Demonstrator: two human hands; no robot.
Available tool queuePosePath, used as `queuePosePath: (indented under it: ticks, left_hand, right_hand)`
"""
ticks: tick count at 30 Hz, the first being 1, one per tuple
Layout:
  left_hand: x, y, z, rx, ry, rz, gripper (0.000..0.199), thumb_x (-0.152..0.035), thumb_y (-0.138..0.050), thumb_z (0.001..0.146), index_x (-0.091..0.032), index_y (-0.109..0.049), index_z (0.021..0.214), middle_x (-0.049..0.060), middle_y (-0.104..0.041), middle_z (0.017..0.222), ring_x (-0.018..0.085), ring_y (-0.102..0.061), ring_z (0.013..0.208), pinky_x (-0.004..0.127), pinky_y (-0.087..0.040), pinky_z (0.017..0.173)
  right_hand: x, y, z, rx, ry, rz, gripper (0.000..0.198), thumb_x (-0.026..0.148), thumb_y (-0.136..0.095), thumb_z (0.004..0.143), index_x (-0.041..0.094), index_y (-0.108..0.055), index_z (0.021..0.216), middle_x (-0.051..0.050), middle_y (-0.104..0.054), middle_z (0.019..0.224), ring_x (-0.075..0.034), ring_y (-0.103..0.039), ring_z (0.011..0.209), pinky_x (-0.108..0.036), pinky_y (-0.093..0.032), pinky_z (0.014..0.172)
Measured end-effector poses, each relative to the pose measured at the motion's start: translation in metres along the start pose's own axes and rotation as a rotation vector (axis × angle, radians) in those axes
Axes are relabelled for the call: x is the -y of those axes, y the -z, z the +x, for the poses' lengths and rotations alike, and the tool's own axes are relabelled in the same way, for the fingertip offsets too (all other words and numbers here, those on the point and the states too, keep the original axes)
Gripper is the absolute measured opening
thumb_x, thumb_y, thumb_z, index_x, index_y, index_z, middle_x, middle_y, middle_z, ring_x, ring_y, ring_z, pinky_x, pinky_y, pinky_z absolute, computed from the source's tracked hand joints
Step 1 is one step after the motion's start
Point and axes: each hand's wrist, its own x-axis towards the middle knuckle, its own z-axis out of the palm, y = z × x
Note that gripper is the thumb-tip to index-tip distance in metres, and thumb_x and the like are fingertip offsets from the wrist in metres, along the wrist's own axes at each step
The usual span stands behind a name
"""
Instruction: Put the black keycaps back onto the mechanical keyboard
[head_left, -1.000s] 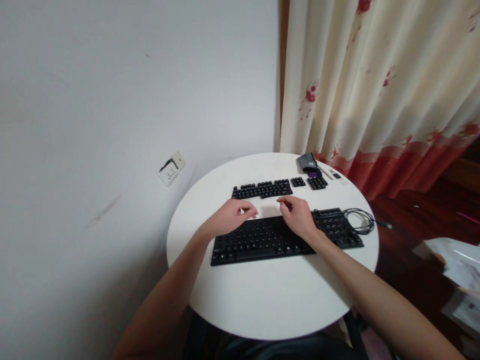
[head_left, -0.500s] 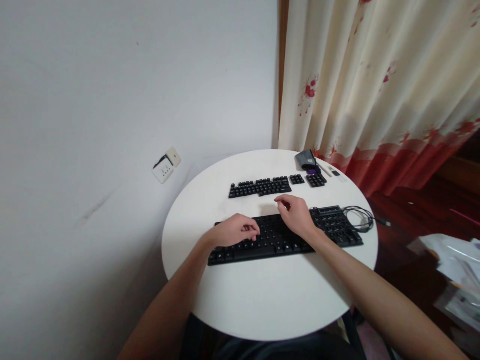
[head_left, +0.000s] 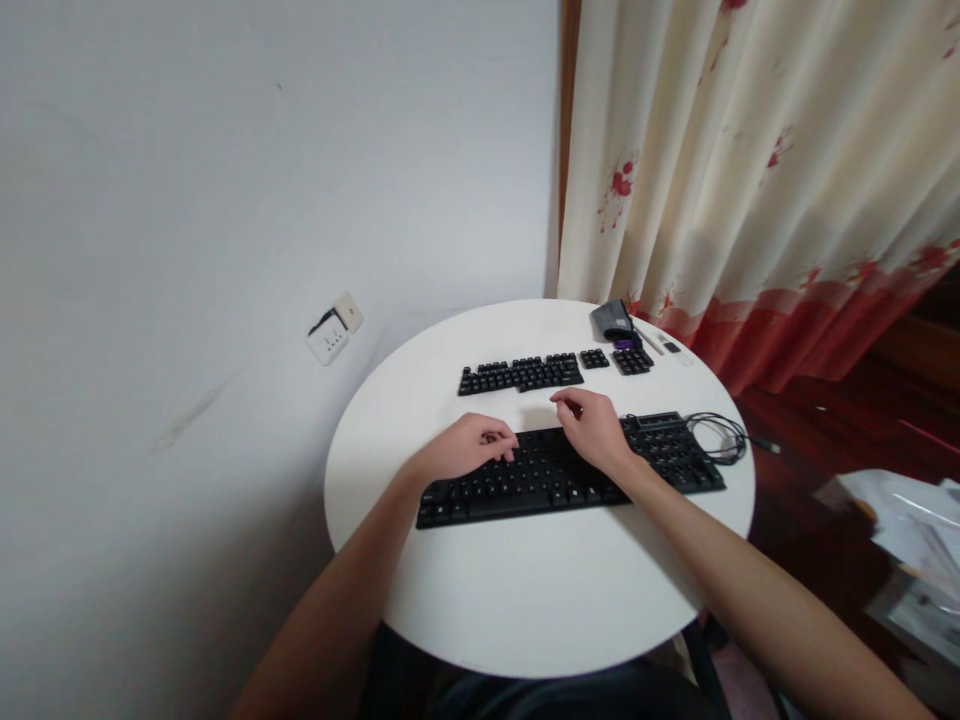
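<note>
A black keyboard (head_left: 517, 506) lies across the round white table, many of its keycaps off and small key posts showing. Over its upper left part is my left hand (head_left: 469, 446), fingers curled together with the tips pointing right. My right hand (head_left: 587, 422) is above the keyboard's upper edge, thumb and fingers bent into a pinch; anything held in either hand is too small or hidden to make out. Beyond the hands lie loose black keycaps in rows (head_left: 521, 374), a smaller group of keycaps (head_left: 594, 358) and a number-pad group of keycaps (head_left: 633, 361).
At the keyboard's right a coiled USB cable (head_left: 724, 440) reaches past the edge of the table (head_left: 540, 600). A grey pouch (head_left: 611, 320) and small items stand at the back right. The wall with a socket (head_left: 328, 340) is left, a curtain (head_left: 675, 200) behind, white bags (head_left: 907, 520) right.
My left hand has risen slightly, away from me, toward the keyboard's upper edge. My right hand stays in nearly the same place. The keycap groups have not moved.
</note>
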Motion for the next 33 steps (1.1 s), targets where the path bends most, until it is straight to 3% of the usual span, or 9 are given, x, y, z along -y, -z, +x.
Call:
queuePosePath:
  ticks: [6, 12, 17, 26, 33]
  left_hand:
    - [0.014, 0.027, 0.051, -0.298, -0.046, 0.303, 0.017, -0.024, -0.060, 0.086, -0.020, -0.075, 0.093, 0.003, -0.075, 0.093, 0.017, -0.067, 0.085, 0.027, -0.049, 0.080]
    - [0.028, 0.016, 0.102, -0.349, 0.023, 0.640, 0.019, -0.023, -0.064, 0.084, -0.021, -0.077, 0.098, 0.007, -0.073, 0.095, 0.024, -0.065, 0.093, 0.032, -0.049, 0.084]
    - [0.034, -0.003, 0.107, -0.406, 0.046, 0.717, 0.022, -0.025, -0.064, 0.086, -0.019, -0.076, 0.104, 0.013, -0.067, 0.105, 0.030, -0.057, 0.108, 0.039, -0.048, 0.089]
    - [0.036, -0.003, 0.099, -0.398, 0.024, 0.741, 0.018, -0.028, -0.063, 0.089, -0.022, -0.077, 0.098, 0.009, -0.068, 0.106, 0.026, -0.056, 0.106, 0.036, -0.048, 0.092]
    - [0.039, -0.007, 0.103, -0.413, 0.023, 0.746, 0.021, -0.024, -0.066, 0.086, -0.021, -0.074, 0.105, 0.010, -0.065, 0.108, 0.027, -0.054, 0.109, 0.036, -0.048, 0.090]
  right_hand:
    - [0.000, 0.001, 0.001, -0.007, -0.020, -0.025, 0.025, 0.020, -0.050, 0.085, 0.018, -0.074, 0.092, -0.005, -0.073, 0.083, -0.018, -0.062, 0.072, -0.029, -0.046, 0.073]
    - [-0.004, 0.001, 0.003, 0.000, -0.042, -0.049, 0.025, 0.019, -0.051, 0.085, 0.018, -0.074, 0.093, -0.004, -0.073, 0.081, -0.017, -0.062, 0.070, -0.027, -0.044, 0.068]
    - [-0.006, 0.003, 0.005, 0.004, -0.050, -0.050, 0.025, 0.019, -0.051, 0.085, 0.019, -0.074, 0.094, -0.004, -0.073, 0.082, -0.017, -0.063, 0.071, -0.027, -0.045, 0.070]
    - [-0.012, -0.001, 0.007, 0.037, -0.072, -0.083, 0.025, 0.019, -0.050, 0.085, 0.019, -0.074, 0.093, -0.004, -0.073, 0.083, -0.018, -0.063, 0.074, -0.028, -0.045, 0.072]
    - [-0.003, -0.001, 0.034, 0.162, 0.016, -0.323, 0.027, 0.019, -0.049, 0.088, 0.020, -0.073, 0.102, -0.007, -0.072, 0.097, -0.021, -0.064, 0.089, -0.030, -0.044, 0.079]
